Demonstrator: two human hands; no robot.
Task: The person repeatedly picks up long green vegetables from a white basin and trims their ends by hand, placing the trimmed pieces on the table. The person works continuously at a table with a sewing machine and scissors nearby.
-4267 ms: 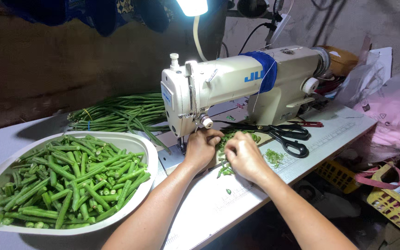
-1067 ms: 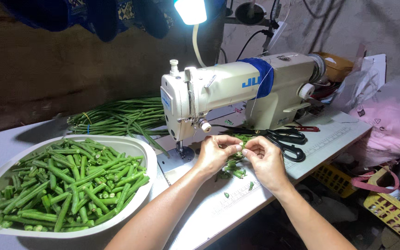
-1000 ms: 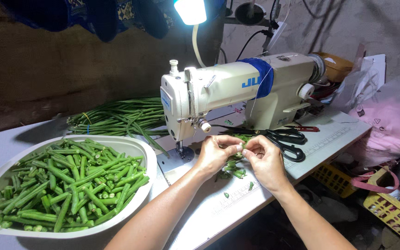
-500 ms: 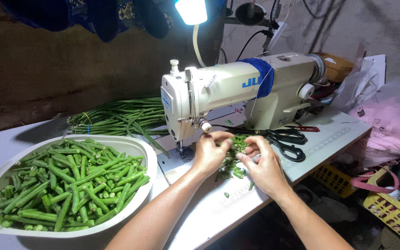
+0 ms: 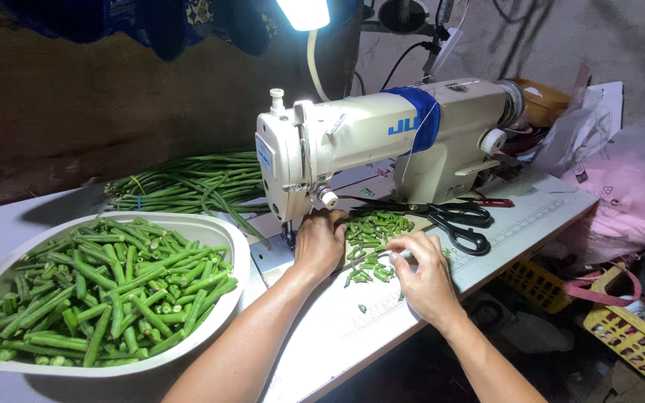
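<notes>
- Looking down from head height, a person's two bare hands work at a white counter (image 5: 322, 336) beside a cream sewing machine (image 5: 382, 142).
- The left hand (image 5: 321, 240) rests palm down just below the machine's needle end, fingers curled over the near left edge of a small pile of cut bean pieces (image 5: 373, 237); whether its grip closes on any piece cannot be told.
- The right hand (image 5: 421, 277) lies just right of and nearer than the left, its fingertips pressed onto the pile's near edge, loosely bent and not clenched; any piece pinched under them is hidden.
- The short green pieces sit on the counter between the two hands and the machine's base, with a few strays nearer the viewer.
- Black scissors (image 5: 457, 220) lie just right of the pile, blades pointing left under the machine's arm.
- A white oval bowl (image 5: 222, 231), heaped with longer cut green beans (image 5: 106, 291), stands at the near left, well apart from the hands.
- A bundle of uncut long beans (image 5: 188, 183) lies beyond the bowl, left of the machine.
- A lit lamp (image 5: 304, 11) shines from above the machine.
- Pink plastic bags (image 5: 628, 194) sit at the far right, with a yellow basket (image 5: 636, 343) lower down.
</notes>
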